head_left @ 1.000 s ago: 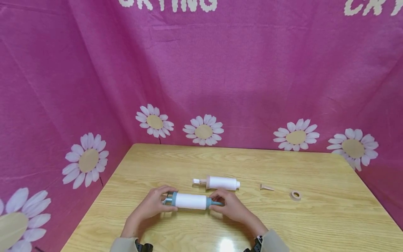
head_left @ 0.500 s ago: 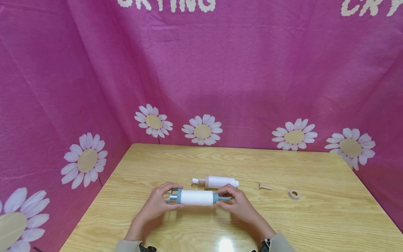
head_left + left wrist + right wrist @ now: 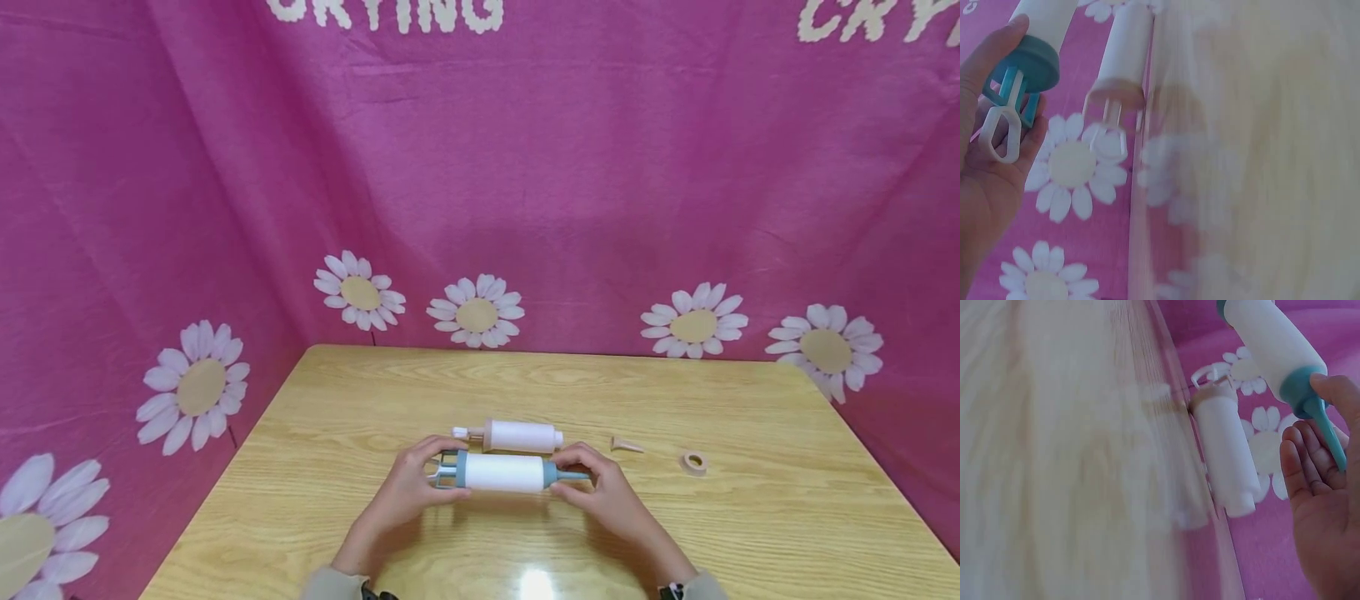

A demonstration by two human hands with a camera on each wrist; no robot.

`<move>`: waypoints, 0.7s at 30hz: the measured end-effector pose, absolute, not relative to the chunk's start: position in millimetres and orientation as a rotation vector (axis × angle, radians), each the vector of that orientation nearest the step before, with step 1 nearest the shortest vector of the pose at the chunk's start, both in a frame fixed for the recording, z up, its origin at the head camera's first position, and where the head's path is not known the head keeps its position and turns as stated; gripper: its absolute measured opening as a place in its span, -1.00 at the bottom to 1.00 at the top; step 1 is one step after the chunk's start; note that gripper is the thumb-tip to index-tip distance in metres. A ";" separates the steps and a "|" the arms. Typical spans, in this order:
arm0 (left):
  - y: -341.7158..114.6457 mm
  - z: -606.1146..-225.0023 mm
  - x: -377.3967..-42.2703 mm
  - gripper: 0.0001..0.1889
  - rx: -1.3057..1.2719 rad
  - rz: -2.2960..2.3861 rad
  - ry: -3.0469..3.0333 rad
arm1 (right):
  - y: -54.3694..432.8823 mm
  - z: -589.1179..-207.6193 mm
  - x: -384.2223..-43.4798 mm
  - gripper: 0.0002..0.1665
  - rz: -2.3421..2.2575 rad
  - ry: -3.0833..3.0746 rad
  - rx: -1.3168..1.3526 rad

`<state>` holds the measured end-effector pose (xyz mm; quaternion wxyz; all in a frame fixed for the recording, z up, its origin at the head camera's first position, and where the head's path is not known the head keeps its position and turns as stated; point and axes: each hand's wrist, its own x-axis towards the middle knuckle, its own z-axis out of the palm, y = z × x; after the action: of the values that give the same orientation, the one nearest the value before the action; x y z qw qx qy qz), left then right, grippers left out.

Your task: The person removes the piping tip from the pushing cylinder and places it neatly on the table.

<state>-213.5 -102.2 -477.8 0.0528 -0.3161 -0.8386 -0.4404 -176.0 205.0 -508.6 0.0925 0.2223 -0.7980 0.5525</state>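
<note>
Between my two hands lies a white icing syringe (image 3: 504, 472) with teal ends, held level over the wooden table. My left hand (image 3: 420, 475) grips its teal collar (image 3: 1035, 65), thumb on one side and fingers on the other, around the handle end. A pale pull loop (image 3: 1000, 134) sticks out there, next to the palm. At the other end my right hand (image 3: 606, 492) pinches the teal nozzle cap (image 3: 1300, 390) between thumb and fingers. The long tapered nozzle (image 3: 1327, 437) points toward that palm.
Just behind it lies a second syringe (image 3: 521, 436), white with a beige collar. Farther right on the table (image 3: 750, 517) are a small beige nozzle (image 3: 627, 445) and a beige ring (image 3: 693, 463). A pink flowered cloth (image 3: 525, 208) hangs along the back and left.
Both hands have moved to the right together, carrying the teal and white icing syringe with them. The beige parts stay where they lay on the table.
</note>
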 end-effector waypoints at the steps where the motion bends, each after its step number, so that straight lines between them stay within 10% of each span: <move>1: -98.4 -477.8 -213.0 -0.46 -0.968 -1.335 -2.548 | 208.6 -508.4 -174.4 -0.68 1.633 -2.368 0.656; 21: -39.5 -485.2 -203.6 -0.43 -1.006 -1.403 -2.538 | 260.6 -510.9 -149.3 -0.68 1.611 -2.301 0.566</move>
<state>-203.6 -39.5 -485.2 0.0360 -0.3274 -0.8263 -0.4569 -149.3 260.6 -510.9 0.1377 0.1956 -0.7953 0.5570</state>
